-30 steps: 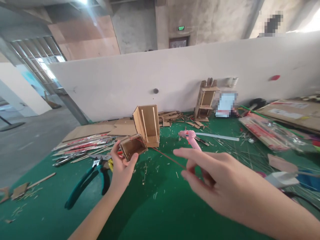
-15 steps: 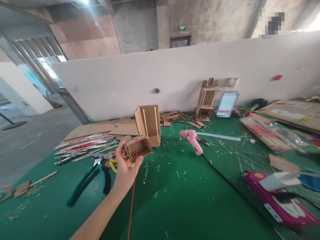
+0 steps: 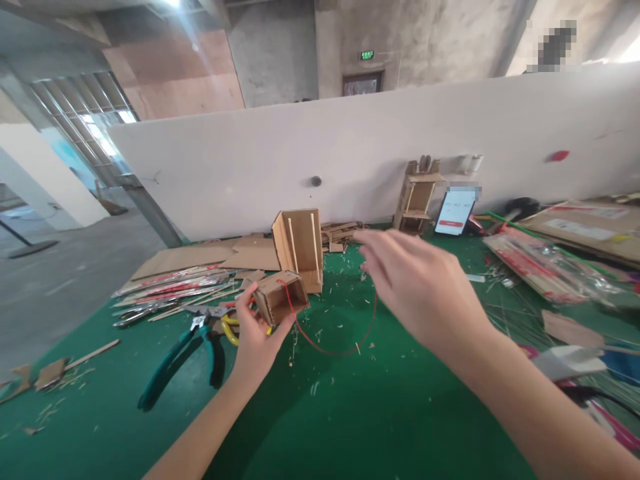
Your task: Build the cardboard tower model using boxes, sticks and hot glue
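My left hand (image 3: 257, 343) grips a small open cardboard box (image 3: 273, 291), thumb along its lower edge and fingers round its left side. A thin red string (image 3: 334, 354) leaves the box's top, crosses its opening and sags in a loop to my right hand (image 3: 425, 287). That hand is raised over the table, fingers pressed together; its fingertips are partly hidden, and the string ends at them. Behind the box stands a taller open cardboard piece (image 3: 303, 240) with two thin wooden sticks. Green-handled pliers (image 3: 175, 367) lie left of my left hand.
Cardboard sheets (image 3: 175, 259) and plastic-wrapped sticks (image 3: 170, 287) lie at the back left. A cardboard stand (image 3: 417, 197) and a phone (image 3: 455, 212) lean near the white partition (image 3: 240, 167). More wrapped sticks (image 3: 540, 267) are at right. My right arm hides the pink glue gun.
My right hand has come into view from below, over the glue gun. The red string, earlier taut downward, now loops rightward to it. The small box has shifted slightly right and turned.
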